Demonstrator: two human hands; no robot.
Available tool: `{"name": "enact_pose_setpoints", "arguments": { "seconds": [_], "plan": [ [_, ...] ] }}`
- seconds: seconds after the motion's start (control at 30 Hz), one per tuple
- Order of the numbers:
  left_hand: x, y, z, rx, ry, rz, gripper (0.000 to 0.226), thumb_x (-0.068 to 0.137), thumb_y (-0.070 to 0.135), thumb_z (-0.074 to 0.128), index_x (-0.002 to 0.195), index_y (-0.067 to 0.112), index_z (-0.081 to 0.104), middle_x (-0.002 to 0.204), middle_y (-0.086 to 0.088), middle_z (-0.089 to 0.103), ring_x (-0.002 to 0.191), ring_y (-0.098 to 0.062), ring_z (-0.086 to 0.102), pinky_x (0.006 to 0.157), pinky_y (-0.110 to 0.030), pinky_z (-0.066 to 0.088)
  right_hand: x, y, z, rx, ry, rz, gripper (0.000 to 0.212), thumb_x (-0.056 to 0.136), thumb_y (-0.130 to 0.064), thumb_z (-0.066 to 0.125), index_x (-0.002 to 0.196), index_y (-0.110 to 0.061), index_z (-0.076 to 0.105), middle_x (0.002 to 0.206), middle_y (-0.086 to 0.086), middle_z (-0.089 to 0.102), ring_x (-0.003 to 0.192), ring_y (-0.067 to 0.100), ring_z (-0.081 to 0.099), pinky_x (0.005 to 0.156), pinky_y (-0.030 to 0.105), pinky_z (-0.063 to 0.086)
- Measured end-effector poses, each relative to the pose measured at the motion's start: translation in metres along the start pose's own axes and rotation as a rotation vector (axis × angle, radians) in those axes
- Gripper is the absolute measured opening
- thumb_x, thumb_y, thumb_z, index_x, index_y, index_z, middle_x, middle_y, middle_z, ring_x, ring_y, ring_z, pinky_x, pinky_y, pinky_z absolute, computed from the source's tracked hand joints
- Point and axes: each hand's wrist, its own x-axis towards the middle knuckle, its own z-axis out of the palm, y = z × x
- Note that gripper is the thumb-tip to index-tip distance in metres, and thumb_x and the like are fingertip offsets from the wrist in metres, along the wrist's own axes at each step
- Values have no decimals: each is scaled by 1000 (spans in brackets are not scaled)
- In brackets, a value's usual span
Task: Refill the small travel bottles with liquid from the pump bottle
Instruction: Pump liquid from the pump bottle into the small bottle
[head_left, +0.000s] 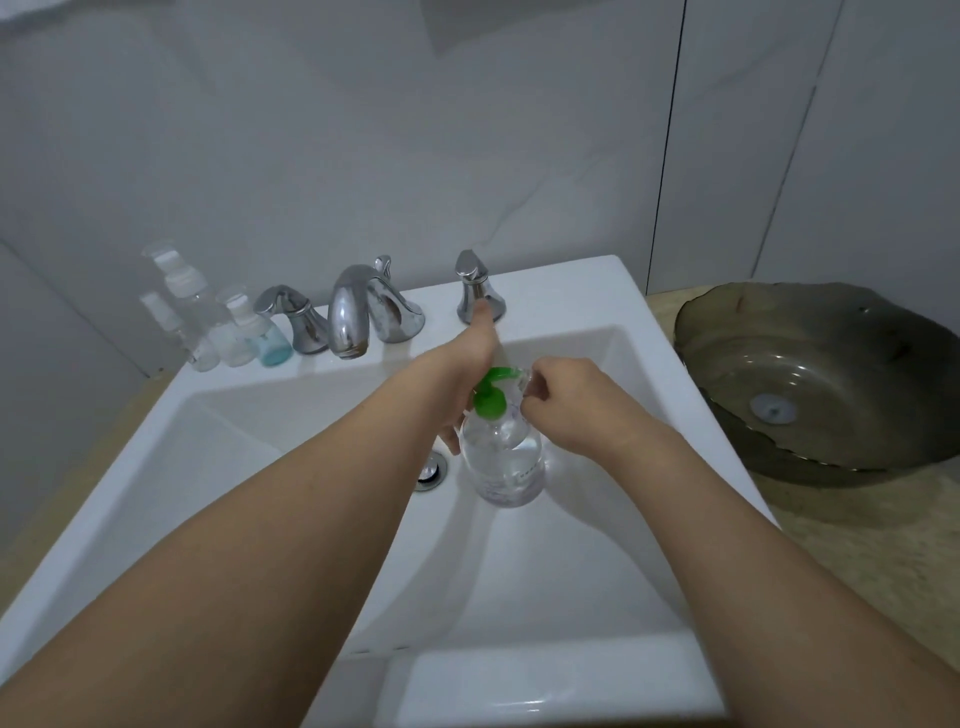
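Over the white square ceramic sink (597, 291), the clear plastic pump bottle with a green pump head (501, 457) stands in the basin, right of the drain. The left hand (467, 374) grasps its neck and shoulder. The right hand (566, 400) pinches something small and clear at the green nozzle, likely a travel bottle, though that is hard to tell. If the opening sits off the nozzle, liquid could spill. More small clear travel bottles (218, 322) wait far left by the chrome tap (353, 317).
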Motion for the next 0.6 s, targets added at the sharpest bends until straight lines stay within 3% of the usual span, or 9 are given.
{"name": "enact_pose_setpoints", "arguments": {
  "seconds": [0.13,0.3,0.5,0.6],
  "plan": [
    [3,4,-8,-55,-46,-24,126,73,99,12,156,7,32,147,-22,51,141,-50,38,110,-78,25,-1,0,-2,32,-3,-34,18,87,-22,54,71,-26,47,91,0,62,81,21,59,75,36,52],
    [10,1,-7,-58,5,-7,121,76,97,17,146,2,44,132,-22,58,129,-50,51,106,-74,35,-1,0,0,19,5,-47,21,87,-21,54,70,-27,44,90,1,61,82,22,58,73,34,51],
    [1,0,-1,68,29,29,91,94,78,12,120,3,57,119,-21,62,115,-50,58,100,-70,44,2,1,3,4,6,-31,21,86,-21,54,68,-25,44,83,-3,58,77,21,56,65,31,44],
    [1,-4,3,85,88,36,64,100,50,22,126,4,58,120,-22,63,106,-49,62,94,-66,51,4,3,5,-29,-5,-22,19,86,-20,53,69,-24,44,80,-2,56,74,22,55,61,30,42]
  ]
}}
